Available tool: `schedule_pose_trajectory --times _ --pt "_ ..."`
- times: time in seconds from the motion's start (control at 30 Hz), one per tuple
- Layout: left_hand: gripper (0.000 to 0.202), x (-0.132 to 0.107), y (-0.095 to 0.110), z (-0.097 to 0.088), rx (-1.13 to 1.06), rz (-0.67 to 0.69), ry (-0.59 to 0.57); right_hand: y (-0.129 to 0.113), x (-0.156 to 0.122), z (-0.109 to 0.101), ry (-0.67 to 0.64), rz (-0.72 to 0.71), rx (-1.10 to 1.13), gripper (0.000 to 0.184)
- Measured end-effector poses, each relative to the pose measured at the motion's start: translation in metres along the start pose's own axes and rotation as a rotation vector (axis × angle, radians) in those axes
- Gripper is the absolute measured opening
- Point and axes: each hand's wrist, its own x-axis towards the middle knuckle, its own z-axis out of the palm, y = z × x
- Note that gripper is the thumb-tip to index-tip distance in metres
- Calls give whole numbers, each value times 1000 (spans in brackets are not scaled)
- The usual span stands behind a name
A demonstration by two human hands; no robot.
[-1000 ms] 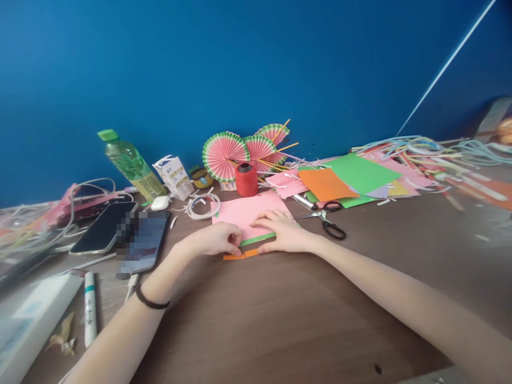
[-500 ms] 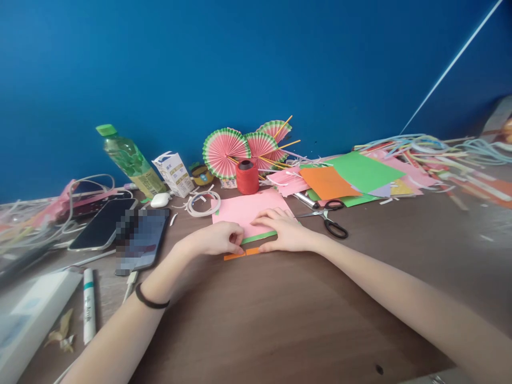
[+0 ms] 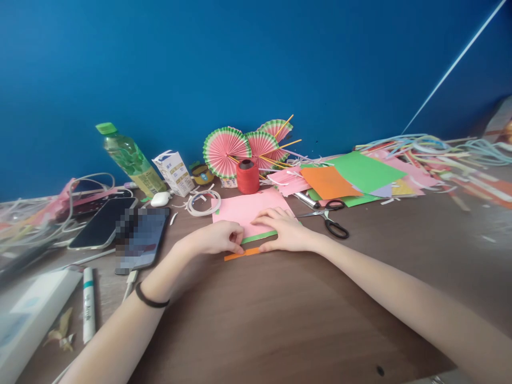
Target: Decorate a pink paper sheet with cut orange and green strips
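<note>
A pink paper sheet [image 3: 248, 210] with a green strip [image 3: 258, 238] along its near edge lies on the brown table [image 3: 280, 320]. My left hand [image 3: 218, 238] is curled, its fingertips pinching the near left edge of the sheet. My right hand [image 3: 284, 232] lies on the sheet's near right part, fingers bent and pressing down. Just in front of both hands lies a thin orange paper strip [image 3: 242, 254].
Black-handled scissors [image 3: 330, 221] lie right of my right hand. Behind the sheet stand a red thread spool [image 3: 247, 177], watermelon paper fans [image 3: 226, 152], a small carton [image 3: 175, 173] and a green bottle [image 3: 130, 160]. Two phones [image 3: 120, 232] lie left; coloured papers [image 3: 352, 178] pile right.
</note>
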Motion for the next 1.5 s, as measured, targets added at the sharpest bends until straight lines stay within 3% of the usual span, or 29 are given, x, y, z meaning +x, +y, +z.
schedule_pose_trajectory --times 0.4,0.67,0.8,0.87,0.97,1.03,1.2,1.37,1.5 --pt "22 0 3 -3 -13 3 -10 -1 -1 -1 1 0 14 65" --pt "22 -1 2 -2 -70 0 -18 0 0 -3 12 -1 64 44" --pt "16 -5 3 -11 -14 3 -16 -1 1 -5 13 23 139 36" --pt "13 -8 -2 -18 75 23 72 1 2 -5 34 22 208 32" --pt "17 -11 -20 -29 281 -6 401 4 6 -3 100 48 352 28" --pt "22 -12 -33 -32 477 -79 532 6 8 -3 161 109 490 25" --pt "19 -11 -43 -34 583 -224 547 9 10 -4 346 270 731 19" --pt "22 -16 -30 -38 513 -233 715 9 10 -7 537 288 700 20" --pt "19 -17 -29 -40 433 -239 769 6 10 -9 556 258 681 20"
